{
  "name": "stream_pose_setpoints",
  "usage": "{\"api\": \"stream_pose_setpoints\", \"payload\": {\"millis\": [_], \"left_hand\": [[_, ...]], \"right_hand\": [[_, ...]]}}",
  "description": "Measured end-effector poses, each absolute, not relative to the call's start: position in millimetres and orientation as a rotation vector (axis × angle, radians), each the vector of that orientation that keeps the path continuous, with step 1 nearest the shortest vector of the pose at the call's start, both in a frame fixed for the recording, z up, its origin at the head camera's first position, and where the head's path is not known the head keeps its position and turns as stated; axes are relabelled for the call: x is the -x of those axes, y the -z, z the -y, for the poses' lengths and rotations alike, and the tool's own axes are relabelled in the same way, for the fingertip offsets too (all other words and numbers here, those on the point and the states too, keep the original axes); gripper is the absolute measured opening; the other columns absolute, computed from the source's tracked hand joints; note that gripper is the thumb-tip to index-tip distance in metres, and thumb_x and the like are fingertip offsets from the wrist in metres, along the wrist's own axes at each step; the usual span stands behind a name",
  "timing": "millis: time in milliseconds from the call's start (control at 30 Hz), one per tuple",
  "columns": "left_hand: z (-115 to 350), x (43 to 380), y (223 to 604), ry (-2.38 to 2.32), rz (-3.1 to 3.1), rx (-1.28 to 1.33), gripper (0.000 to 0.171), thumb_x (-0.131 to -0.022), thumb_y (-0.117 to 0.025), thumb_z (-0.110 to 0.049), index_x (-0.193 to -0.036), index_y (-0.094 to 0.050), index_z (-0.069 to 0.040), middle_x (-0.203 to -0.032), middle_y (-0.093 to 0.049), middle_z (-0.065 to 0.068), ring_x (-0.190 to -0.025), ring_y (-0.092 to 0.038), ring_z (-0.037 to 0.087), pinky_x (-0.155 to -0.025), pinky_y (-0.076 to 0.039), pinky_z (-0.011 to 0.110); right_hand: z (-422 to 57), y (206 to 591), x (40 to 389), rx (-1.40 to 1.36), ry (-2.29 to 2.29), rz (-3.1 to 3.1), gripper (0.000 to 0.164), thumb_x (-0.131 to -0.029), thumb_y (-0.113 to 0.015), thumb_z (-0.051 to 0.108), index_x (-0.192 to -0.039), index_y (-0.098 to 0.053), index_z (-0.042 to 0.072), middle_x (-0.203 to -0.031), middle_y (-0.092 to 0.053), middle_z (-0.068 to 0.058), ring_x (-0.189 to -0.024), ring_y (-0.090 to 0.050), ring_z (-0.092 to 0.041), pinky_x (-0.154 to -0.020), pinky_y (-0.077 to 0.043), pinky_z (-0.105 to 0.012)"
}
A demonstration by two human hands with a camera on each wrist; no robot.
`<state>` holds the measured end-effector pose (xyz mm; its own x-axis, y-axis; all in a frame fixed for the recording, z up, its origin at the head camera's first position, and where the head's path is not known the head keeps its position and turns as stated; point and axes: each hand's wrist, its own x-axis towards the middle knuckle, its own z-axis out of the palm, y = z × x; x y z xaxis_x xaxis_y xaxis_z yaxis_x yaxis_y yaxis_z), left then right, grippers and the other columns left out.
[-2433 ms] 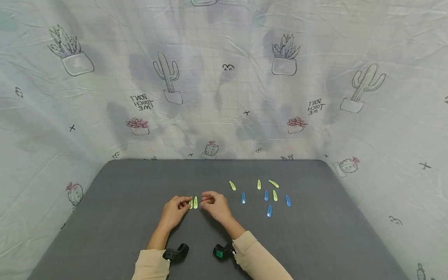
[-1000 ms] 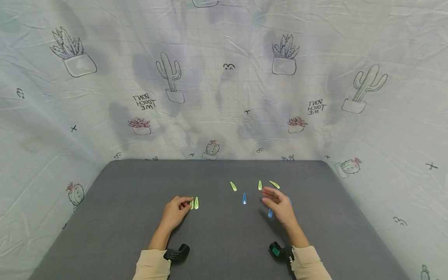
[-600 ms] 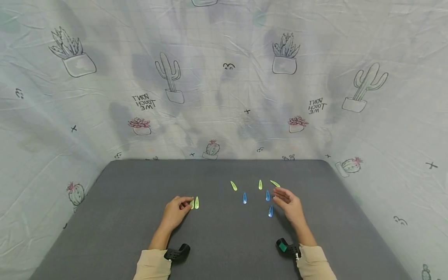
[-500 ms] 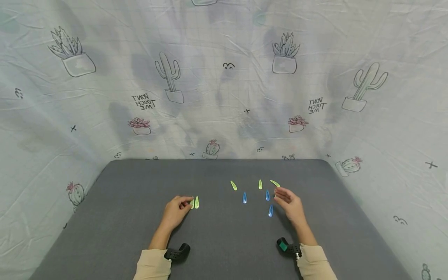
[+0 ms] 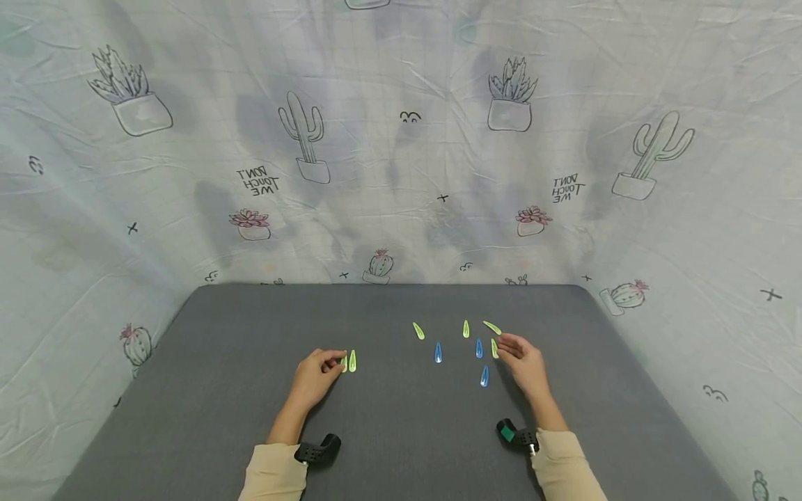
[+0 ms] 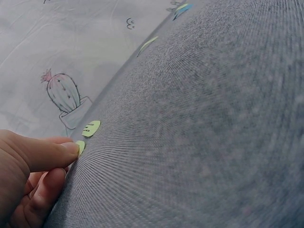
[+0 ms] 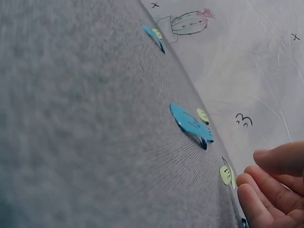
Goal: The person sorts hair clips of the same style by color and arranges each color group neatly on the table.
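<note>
Small snap hair clips, yellow-green and blue, lie on the grey table. My left hand (image 5: pixel 316 376) pinches the near side of a green clip (image 6: pixel 81 147) between thumb and index finger. Just right of it lies a second green clip (image 5: pixel 353 361), parallel. At the right-hand group, my right hand (image 5: pixel 525 365) hovers low with thumb and fingers parted, fingertips right at the edge of a green clip (image 5: pixel 494 348). Another green clip (image 5: pixel 491 327) lies slantwise just beyond the fingertips. To the left are two blue clips (image 5: pixel 479 348) (image 5: pixel 484 376). The right hand covers the place of one more blue clip.
Farther left in the group lie a green clip (image 5: pixel 466 329), a slanted green clip (image 5: pixel 418 330) and a blue clip (image 5: pixel 438 353). The grey table (image 5: pixel 401 431) ends at a hanging cloth (image 5: pixel 401 153) printed with cacti. Each wrist wears a black camera band (image 5: pixel 318 451).
My right hand has moved from beside the left pair of green clips to the right-hand group, lately shifting slightly right and uncovering a green clip. The left hand stays at its clip.
</note>
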<state>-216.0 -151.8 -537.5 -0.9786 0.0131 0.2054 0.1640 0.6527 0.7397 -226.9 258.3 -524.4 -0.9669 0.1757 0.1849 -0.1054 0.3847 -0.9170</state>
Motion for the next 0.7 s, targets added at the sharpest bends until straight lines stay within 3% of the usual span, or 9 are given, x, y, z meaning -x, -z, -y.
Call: {"api": "stream_pose_setpoints", "payload": {"millis": [133,433,700], "left_hand": [[151.5,216.1,537.4,1.225,2.690,0.146,0.023,-0.083,-0.072,-0.010,-0.106,-0.073,-0.011,-0.081,-0.056,0.001,-0.069,-0.046,0.010,-0.062,-0.037,0.026],[151.8,216.2,537.6,1.235,2.692,0.143,0.023,-0.083,-0.071,-0.010,-0.106,-0.072,-0.010,-0.081,-0.056,0.001,-0.069,-0.046,0.011,-0.063,-0.037,0.026],[151.6,216.9,538.3,1.223,2.699,0.149,0.024,-0.083,-0.071,-0.010,-0.107,-0.072,-0.011,-0.081,-0.056,0.001,-0.069,-0.046,0.011,-0.062,-0.037,0.027]], "right_hand": [[-260.1,524.5,230.5,0.107,-1.548,2.469,0.035,-0.087,-0.064,0.000,-0.121,-0.058,-0.007,-0.118,-0.062,-0.025,-0.108,-0.061,-0.035,-0.076,-0.048,-0.013],[-254.4,522.5,232.8,0.160,-1.312,2.594,0.034,-0.086,-0.065,0.004,-0.118,-0.061,-0.006,-0.111,-0.066,-0.023,-0.103,-0.064,-0.035,-0.085,-0.050,-0.041],[-246.7,517.2,239.3,0.155,-1.116,2.692,0.033,-0.082,-0.066,0.002,-0.113,-0.062,-0.007,-0.105,-0.067,-0.023,-0.099,-0.063,-0.036,-0.086,-0.048,-0.045]]}}
